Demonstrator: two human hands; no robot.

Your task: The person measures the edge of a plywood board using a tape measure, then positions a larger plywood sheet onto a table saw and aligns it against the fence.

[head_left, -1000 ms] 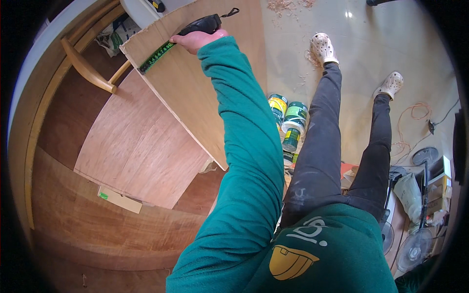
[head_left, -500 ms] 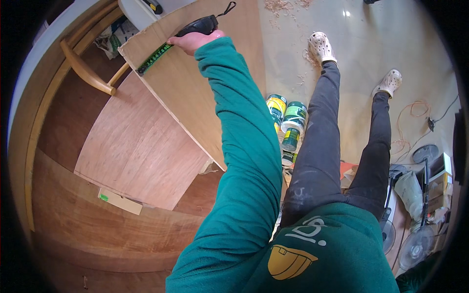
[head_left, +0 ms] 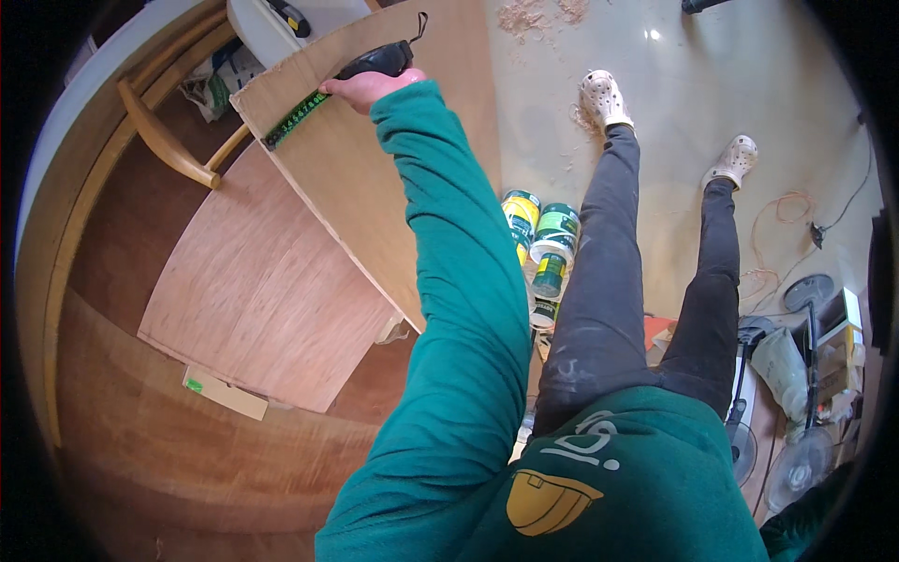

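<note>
My left hand [head_left: 373, 91] is closed around a black tape measure [head_left: 378, 60] whose wrist loop sticks out at the far end. From the case, a short length of green-and-black blade [head_left: 298, 120] lies across the wooden board [head_left: 365, 192], its tip at the board's left edge. The thumb side of the hand is by the blade, while the case hides most of the fingers. Only a dark green right sleeve [head_left: 813, 518] shows at the lower right rim; my right hand is out of sight.
A wooden chair [head_left: 164, 140] stands left of the board, and a pinkish plywood sheet [head_left: 267, 272] lies below it. Several paint cans [head_left: 554, 225] sit beside my legs. Wood shavings [head_left: 527, 17] litter the floor. A cable [head_left: 847, 206] and a fan [head_left: 796, 473] are at the right.
The whole view has shifted slightly. My left hand and the tape measure keep about the same place on the board, the blade tip still at its edge.
</note>
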